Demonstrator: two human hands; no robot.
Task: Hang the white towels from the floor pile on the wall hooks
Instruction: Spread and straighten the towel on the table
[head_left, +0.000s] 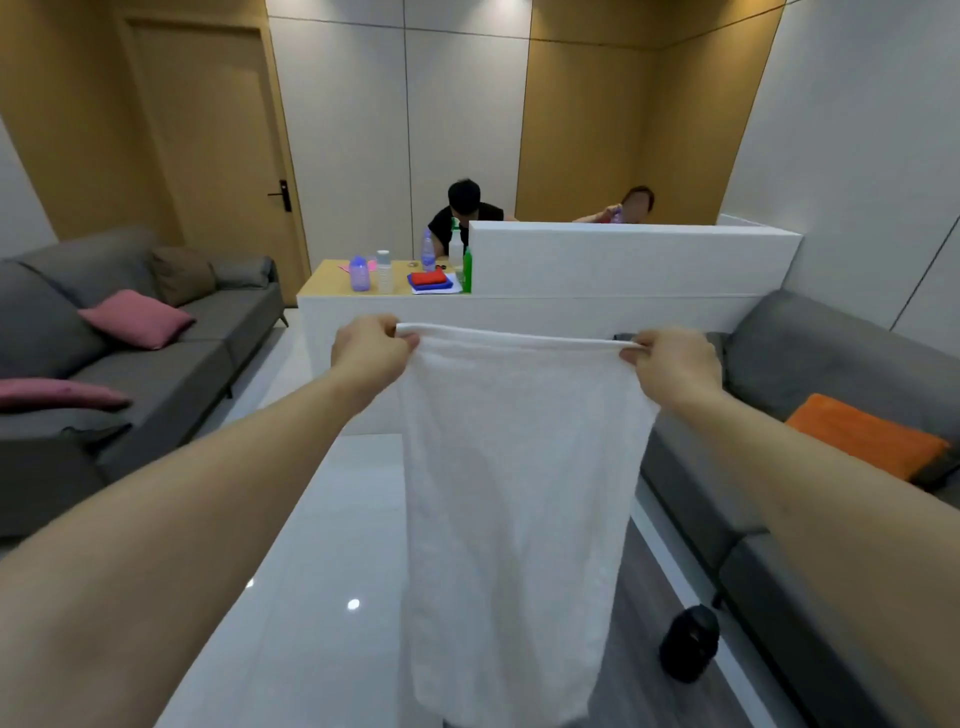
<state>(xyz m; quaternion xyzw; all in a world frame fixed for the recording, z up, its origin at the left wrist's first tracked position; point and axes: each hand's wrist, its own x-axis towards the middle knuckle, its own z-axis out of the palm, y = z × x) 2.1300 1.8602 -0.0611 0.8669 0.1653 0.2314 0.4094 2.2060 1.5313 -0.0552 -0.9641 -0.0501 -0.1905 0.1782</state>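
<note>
Both arms reach forward at chest height. The left hand (371, 351) pinches the top left corner of a white towel (514, 493), and the right hand (675, 364) pinches the top right corner, fingers curled around the edge. The top edge is pulled straight between the hands, and the towel hangs down freely in front of a white tabletop (332, 519). A grey sofa (156, 353) with pink cushions stands at the left. Another grey sofa (831, 353) stands at the right, with an orange cushion (867, 439) on it.
</note>
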